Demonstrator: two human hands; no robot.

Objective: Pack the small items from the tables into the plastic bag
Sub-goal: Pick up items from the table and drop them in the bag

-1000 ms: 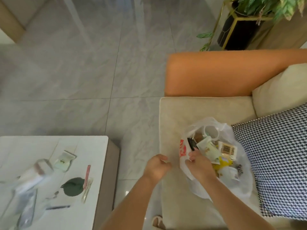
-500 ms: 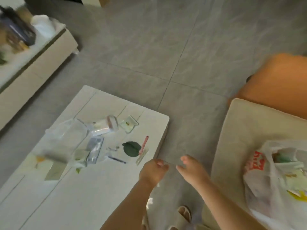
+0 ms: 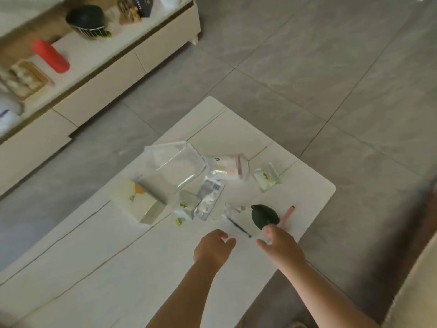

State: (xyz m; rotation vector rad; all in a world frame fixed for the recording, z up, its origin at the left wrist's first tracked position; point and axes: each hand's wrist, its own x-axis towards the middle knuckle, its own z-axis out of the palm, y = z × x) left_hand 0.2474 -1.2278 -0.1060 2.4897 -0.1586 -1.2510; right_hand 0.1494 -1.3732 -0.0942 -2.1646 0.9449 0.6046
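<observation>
A white tabletop point(image 3: 307, 185) fills the frame's centre, strewn with small items. Both hands reach in from the bottom, each grip apart and empty: the left hand point(image 3: 212, 249) loosely curled, the right hand point(image 3: 281, 245) with fingertips just at a dark green rounded object point(image 3: 264, 216). It looks smooth, light and possibly squashy, best cupped around its widest part. Beside it lie a thin pink stick point(image 3: 287, 215), a dark pen point(image 3: 238, 227) and crinkly clear packets point(image 3: 210, 200). The plastic bag is out of view.

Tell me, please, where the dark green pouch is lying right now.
In the head view, the dark green pouch lies near the white table's right edge, beside the pink tube, just beyond the right hand.
</observation>
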